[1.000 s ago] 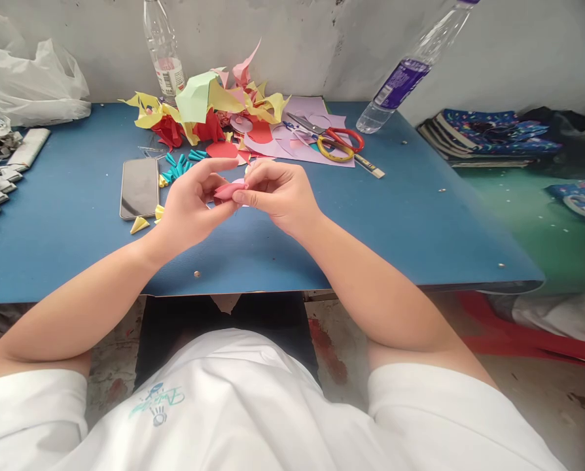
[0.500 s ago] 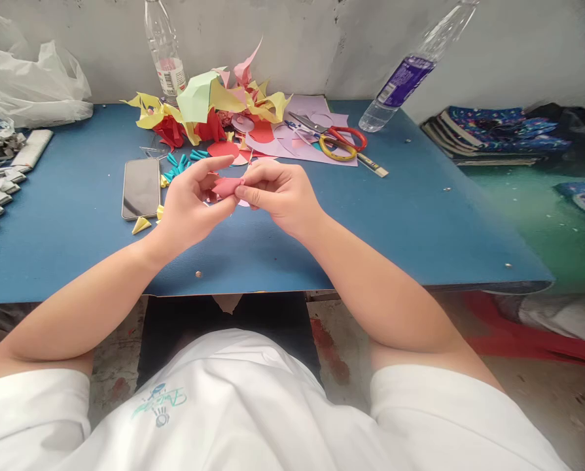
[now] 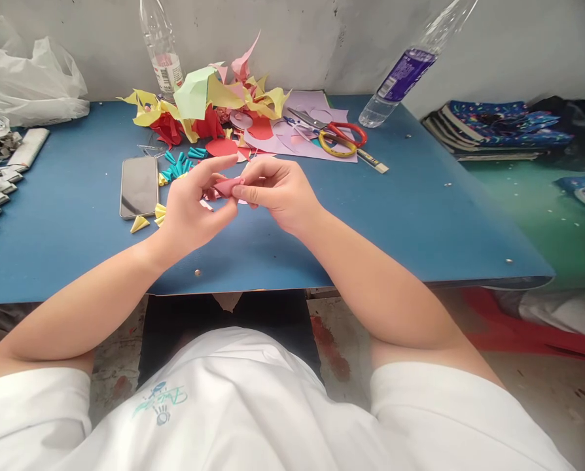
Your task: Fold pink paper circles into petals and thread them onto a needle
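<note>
A small piece of pink paper (image 3: 228, 187), partly rolled, is between my two hands above the blue table. The thumb and fingers of my right hand (image 3: 277, 194) pinch its right end. My left hand (image 3: 189, 203) is around its left side, with thumb and index finger spread apart and the other fingers curled behind the paper; whether they touch it is hard to see. Behind my left hand lie several teal paper cones (image 3: 175, 166), and yellow cones (image 3: 139, 224) lie beside a phone (image 3: 139, 187).
Crumpled coloured paper (image 3: 199, 104) is heaped at the back. Red and yellow scissors (image 3: 339, 140) and a cutter (image 3: 372, 161) lie on purple paper's right side. Two bottles (image 3: 167, 72) (image 3: 400, 78) stand near the wall. A white plastic bag (image 3: 32, 82) sits back left.
The pink paper looks narrower and more rolled between my fingers. My left thumb and index finger remain spread, and my right hand still pinches the paper.
</note>
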